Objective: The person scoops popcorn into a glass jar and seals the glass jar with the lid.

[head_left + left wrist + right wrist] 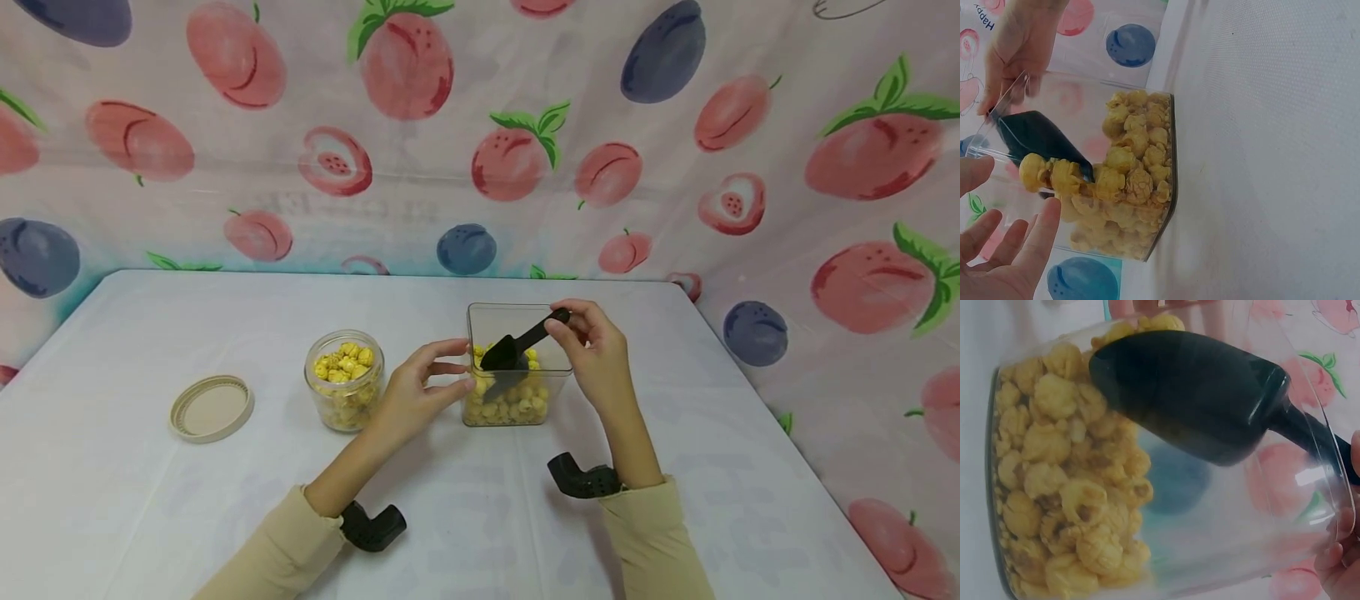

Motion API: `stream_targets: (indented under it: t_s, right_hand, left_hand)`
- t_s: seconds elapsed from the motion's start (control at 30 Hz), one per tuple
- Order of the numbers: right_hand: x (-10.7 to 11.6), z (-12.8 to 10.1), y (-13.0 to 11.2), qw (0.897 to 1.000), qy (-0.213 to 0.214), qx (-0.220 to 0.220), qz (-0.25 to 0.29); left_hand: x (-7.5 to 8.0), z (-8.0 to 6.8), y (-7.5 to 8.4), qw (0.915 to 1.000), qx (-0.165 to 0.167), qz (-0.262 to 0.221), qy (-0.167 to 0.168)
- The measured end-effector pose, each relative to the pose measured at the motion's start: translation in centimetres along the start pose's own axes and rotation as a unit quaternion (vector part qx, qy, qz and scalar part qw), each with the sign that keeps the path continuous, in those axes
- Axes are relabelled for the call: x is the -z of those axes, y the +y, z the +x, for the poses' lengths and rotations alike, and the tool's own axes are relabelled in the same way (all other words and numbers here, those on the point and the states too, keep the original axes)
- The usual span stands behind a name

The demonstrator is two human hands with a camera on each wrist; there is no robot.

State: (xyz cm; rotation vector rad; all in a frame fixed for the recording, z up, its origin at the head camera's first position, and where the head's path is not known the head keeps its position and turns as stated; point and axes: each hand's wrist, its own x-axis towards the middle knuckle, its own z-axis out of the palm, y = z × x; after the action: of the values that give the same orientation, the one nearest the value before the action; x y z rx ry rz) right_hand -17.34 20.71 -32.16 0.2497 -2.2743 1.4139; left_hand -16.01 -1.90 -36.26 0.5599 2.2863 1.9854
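A clear square-topped container (555,385) holds yellow popcorn (1091,506) in its lower part. My right hand (602,358) pinches the handle of a black scoop (506,353) at the container's right side. The scoop slants down inside, its tip against the popcorn, and a few pieces show at its edge in the left wrist view. At the container's left side, my left hand (422,392) has its fingers spread and fairly straight, the tips at the wall. Whether all of them touch it is hard to tell.
Left of the container stands an uncapped round clear jar (339,410) with yellow popcorn in it. Farther left a beige round lid (212,408) lies on the white tablecloth (465,517). A fruit-print curtain (540,225) hangs behind and to the right of the table.
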Motion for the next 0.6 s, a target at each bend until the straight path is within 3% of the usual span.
stream_targets:
  t_s: [0.37, 0.6]
  right_hand:
    - [-0.86, -0.15, -0.21, 1.000, 0.018, -0.014, 0.007]
    - [-0.52, -0.09, -0.26, 0.998, 0.020, -0.051, 0.019]
  left_hand:
    - [-0.01, 0.02, 0.00, 0.9999, -0.006, 0.010, 0.003]
    - [-0.04, 0.05, 0.03, 0.9997, -0.012, 0.020, 0.004]
